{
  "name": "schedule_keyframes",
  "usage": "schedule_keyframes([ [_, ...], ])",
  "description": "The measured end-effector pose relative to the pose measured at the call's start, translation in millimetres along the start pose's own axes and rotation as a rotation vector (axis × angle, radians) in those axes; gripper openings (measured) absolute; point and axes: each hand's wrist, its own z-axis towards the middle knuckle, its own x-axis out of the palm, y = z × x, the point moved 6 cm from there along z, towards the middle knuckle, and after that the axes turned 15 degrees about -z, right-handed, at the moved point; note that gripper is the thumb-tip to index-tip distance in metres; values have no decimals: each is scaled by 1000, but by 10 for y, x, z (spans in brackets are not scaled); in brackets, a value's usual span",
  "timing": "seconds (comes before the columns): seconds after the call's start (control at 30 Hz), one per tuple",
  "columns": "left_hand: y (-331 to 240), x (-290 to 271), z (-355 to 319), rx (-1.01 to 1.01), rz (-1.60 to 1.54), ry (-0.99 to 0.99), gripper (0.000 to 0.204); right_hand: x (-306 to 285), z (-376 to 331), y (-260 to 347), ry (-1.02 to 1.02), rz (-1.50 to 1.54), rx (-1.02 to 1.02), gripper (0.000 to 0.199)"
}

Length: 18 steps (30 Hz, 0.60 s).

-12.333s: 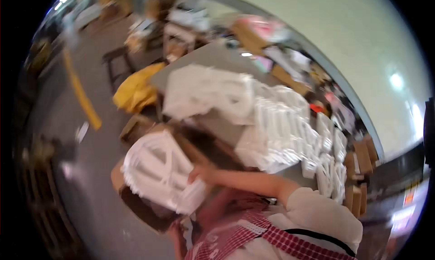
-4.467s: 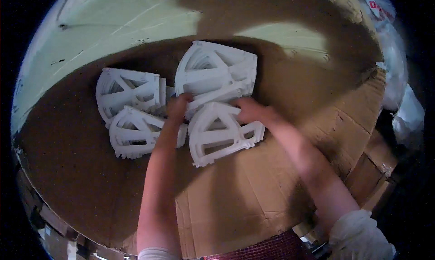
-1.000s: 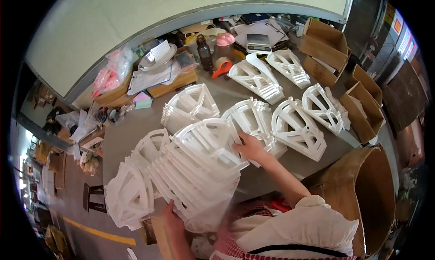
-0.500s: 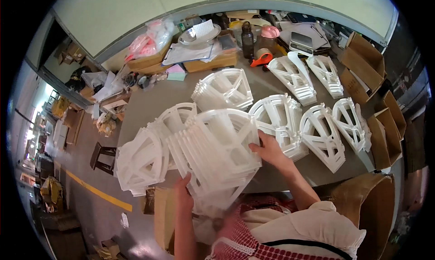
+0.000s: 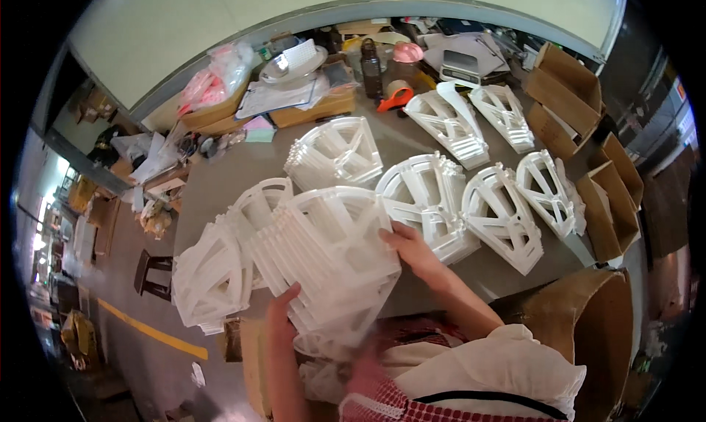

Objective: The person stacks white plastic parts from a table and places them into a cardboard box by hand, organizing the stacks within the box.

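Flat grey surface (image 5: 234,161): stack of white fan-shaped plastic frames (image 5: 318,254) held abv its near edge, L hand (image 5: 282,315) & R hand (image 5: 413,251) grasping opp. sides; best keep grip even, layers aligned.

In the middle of the frame the held stack (image 5: 334,256) sits between the left hand (image 5: 281,315), at lower left, and the right hand (image 5: 412,251), at its right edge. Other stacks (image 5: 338,154) lie left, behind and right of it on the table (image 5: 209,187). At the top, a bottle (image 5: 371,69) stands between clipboard (image 5: 276,97) and scale (image 5: 460,65). Boxes (image 5: 565,87) stand upper right, a carton (image 5: 548,304) lower right, a stool (image 5: 156,262) left.
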Motion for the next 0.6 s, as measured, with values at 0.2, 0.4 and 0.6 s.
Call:
schedule_keyframes([
  [0.2,148,-110,63,190,-88,57,53,-56,-23,113,-51,-5,47,38],
  [0.4,172,-83,-201,365,-122,8,55,17,-165,402,-77,18,-64,38],
  [0.6,194,-186,-596,409,-243,1,61,120,-207,793,2,9,-63,53],
])
